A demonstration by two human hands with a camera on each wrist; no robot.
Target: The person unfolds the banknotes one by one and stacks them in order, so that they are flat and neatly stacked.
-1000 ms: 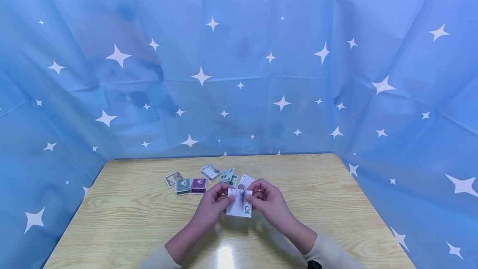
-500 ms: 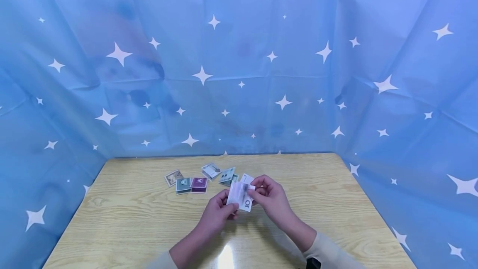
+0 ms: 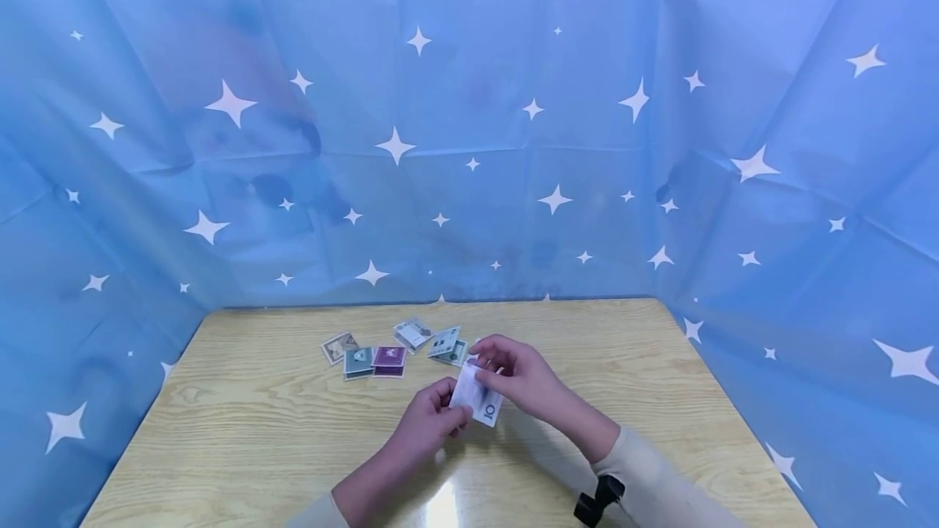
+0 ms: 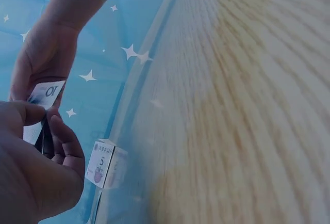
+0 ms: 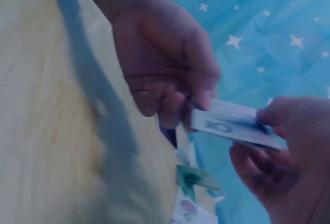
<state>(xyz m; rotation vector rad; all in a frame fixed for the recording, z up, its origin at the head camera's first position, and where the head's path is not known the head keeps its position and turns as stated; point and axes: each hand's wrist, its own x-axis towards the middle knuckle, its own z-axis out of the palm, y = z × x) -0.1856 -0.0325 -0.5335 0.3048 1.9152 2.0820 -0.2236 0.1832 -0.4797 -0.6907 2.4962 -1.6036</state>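
Observation:
A banknote [image 3: 477,399] marked 10 is held tilted between the two hands, a little above the table. My left hand [image 3: 428,416] pinches its lower left part, thumb on top. At its upper edge my right hand [image 3: 524,379] holds it between thumb and bent fingers. The left wrist view shows the 10 on the banknote [image 4: 48,94] and a dark gap below it, so it looks folded. Seen from the right wrist, the banknote [image 5: 229,123] spans from one hand to the other. Behind the right hand stands a folded note marked 5 [image 4: 101,164], mostly hidden in the head view.
Left of the hands lie a brown note [image 3: 339,347], a dark green folded note [image 3: 359,360] and a purple folded note [image 3: 390,358]. Farther back are a grey folded note [image 3: 413,334] and a pale green one [image 3: 444,341]. A starred blue curtain [image 3: 469,129] surrounds the wooden table [image 3: 242,430].
The banknote has turned from nearly straight to tilted. My left hand has slid down to its lower left part, and my right hand has moved up to its upper edge.

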